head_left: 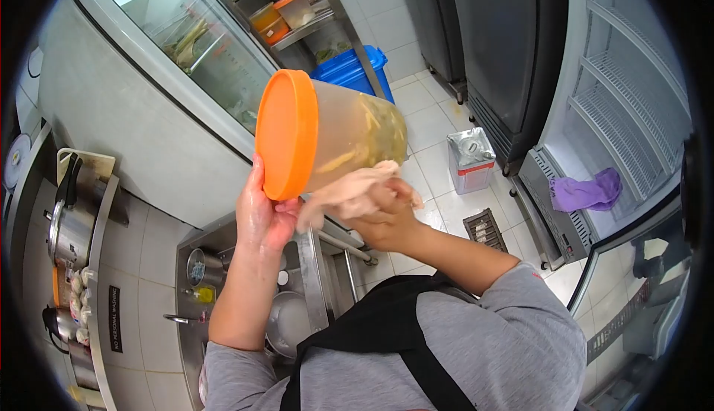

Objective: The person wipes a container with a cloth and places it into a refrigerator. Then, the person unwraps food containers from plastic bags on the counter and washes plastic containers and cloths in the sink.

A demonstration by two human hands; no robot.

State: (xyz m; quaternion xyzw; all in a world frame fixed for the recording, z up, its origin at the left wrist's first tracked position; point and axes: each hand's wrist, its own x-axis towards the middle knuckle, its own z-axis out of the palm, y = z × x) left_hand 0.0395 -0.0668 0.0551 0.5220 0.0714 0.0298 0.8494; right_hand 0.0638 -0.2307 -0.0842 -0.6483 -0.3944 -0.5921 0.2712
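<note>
Tub (353, 124) up in air, tipped sideways, lid (284, 136) on. Left hand (266, 206) cupped under lid rim, probably taking weight, so right hand (383, 217) can clutch pinkish cloth (349, 191) along underside. Contents (375, 139) toward base end, tilt I guess.

Left hand (266, 216) and right hand (388, 214) held near each other

The left forearm (242, 303) is stretched forward, its inner wrist exposed and wet-looking; the thumb is extended, the fingers bent. The right forearm (450, 253) is angled inward across the front, its hand slightly blurred, with the fingers curled.
</note>
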